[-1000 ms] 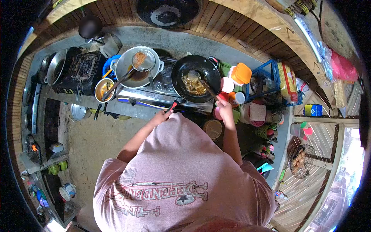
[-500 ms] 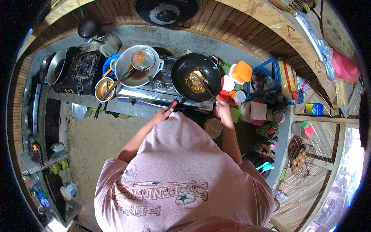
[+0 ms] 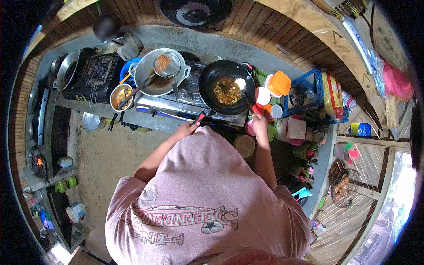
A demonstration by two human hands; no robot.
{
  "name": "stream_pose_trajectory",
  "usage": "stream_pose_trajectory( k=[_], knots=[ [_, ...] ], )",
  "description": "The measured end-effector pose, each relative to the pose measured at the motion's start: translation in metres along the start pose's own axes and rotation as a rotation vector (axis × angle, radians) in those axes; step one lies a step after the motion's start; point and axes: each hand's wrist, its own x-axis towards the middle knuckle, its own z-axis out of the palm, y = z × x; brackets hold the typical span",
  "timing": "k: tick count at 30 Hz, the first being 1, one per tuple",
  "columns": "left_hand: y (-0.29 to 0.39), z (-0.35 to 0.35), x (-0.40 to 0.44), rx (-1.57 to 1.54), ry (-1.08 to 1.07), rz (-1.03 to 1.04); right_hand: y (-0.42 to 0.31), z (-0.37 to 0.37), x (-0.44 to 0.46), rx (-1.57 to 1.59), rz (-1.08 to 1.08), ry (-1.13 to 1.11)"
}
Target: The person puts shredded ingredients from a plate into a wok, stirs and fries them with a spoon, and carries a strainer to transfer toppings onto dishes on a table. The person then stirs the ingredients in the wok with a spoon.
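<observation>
Running this remotely: my left grip (image 3: 187, 129) is closed on the red-and-black handle (image 3: 201, 116) of a round black wok (image 3: 214, 73), right side of the silver gas stove (image 3: 185, 104). My right grip (image 3: 261, 123) holds a long-handled metal spatula (image 3: 240, 84), blade beside browned food strips (image 3: 227, 91) in there. Pale two-handled metal pot (image 3: 143, 70) sits left.

Your black wok (image 3: 221, 72) sits open side up on the right end of the stove (image 3: 190, 85), its red-and-black handle (image 3: 201, 117) pointing past the stove's front edge toward you. Inside, golden-brown strips of food (image 3: 226, 92) lie in glossy brown liquid; your tilted spatula (image 3: 240, 84) shows a bright, shiny head on their stove-right side.
</observation>
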Motion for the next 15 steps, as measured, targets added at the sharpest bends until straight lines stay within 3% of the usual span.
stream_pose_trajectory(
  k=[1,3,4,5,7,8,9,11,13,15],
  knots=[
    [-0.007,0.000,0.005,0.023,0.013,-0.029,-0.016,-0.001,-0.009,-0.001,-0.001,0.000],
    [-0.010,0.001,0.007,0.043,0.028,-0.056,-0.051,-0.010,-0.026,0.207,0.386,-0.193],
    [-0.009,0.002,0.006,0.033,0.033,-0.050,-0.028,-0.003,-0.020,0.193,0.140,-0.165],
    [-0.008,0.002,0.005,0.023,0.039,-0.043,-0.023,-0.005,-0.020,0.193,0.138,-0.166],
    [-0.008,0.002,0.005,0.012,0.034,-0.034,-0.050,-0.020,-0.033,0.038,-0.179,-0.166],
    [-0.008,0.002,0.005,0.003,0.025,-0.027,-0.076,-0.031,-0.040,0.022,-0.004,-0.224],
    [-0.002,0.001,0.001,0.005,0.025,-0.025,-0.075,-0.032,-0.039,0.024,-0.005,-0.222],
    [0.015,-0.001,-0.009,0.034,0.004,-0.037,-0.069,-0.035,-0.035,0.031,-0.260,-0.072],
    [0.007,-0.001,-0.004,0.033,0.006,-0.034,-0.059,-0.033,-0.028,0.033,-0.252,-0.032],
    [0.004,0.000,-0.002,0.032,0.007,-0.032,-0.049,-0.030,-0.022,-0.070,-0.114,0.003]
  ],
)
